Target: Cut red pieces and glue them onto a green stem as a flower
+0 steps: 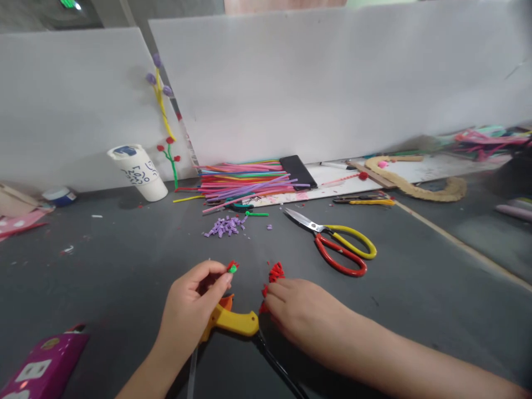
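The left hand clamps one red-and-green chenille piece between thumb and forefinger; one yellow glue gun lies on its near side. Rightward, red chenille clippings — uncountable, partly covered — run near to far at the nearer right hand, fingers together, any grip hidden. Farther right: one pair of scissors.

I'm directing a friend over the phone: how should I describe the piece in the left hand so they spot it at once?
On the dark tabletop, find the yellow glue gun. Just above it in the picture, the left hand pinches a tiny piece. It shows green with red, whereas the bits at the right hand show only red.
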The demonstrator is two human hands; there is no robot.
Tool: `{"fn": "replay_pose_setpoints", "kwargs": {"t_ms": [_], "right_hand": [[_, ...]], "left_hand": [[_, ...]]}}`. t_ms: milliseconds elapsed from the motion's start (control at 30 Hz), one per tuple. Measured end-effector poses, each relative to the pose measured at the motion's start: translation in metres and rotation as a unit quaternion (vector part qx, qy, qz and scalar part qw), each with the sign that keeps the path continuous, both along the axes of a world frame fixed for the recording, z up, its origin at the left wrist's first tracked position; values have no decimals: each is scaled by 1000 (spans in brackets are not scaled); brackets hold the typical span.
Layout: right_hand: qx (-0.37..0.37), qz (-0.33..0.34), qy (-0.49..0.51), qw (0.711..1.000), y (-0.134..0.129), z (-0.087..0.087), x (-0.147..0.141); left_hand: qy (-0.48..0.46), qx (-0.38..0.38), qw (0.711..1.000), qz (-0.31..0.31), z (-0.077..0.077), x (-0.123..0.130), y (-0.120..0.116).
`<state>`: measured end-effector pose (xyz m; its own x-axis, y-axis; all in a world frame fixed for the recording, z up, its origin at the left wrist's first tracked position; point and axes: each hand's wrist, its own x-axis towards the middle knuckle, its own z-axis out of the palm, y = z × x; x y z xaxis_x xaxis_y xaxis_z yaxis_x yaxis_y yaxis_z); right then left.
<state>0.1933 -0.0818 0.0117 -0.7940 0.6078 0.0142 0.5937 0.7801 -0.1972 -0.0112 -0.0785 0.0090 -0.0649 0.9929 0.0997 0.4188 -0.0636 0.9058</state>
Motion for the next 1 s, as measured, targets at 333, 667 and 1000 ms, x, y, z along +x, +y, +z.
{"fn": "replay_pose_setpoints", "kwargs": {"t_ms": [333,667,1000], "right_hand": [[-301,-195,316,878,16,16,15],[-389,-220,373,813,11,17,9],[-265,-140,264,917,5,28,16]], "left_hand": [[13,-32,999,-22,-4,5,-6],[51,-3,997,-52,3,16,-15],[122,49,990,-54,3,18,-20]]}}
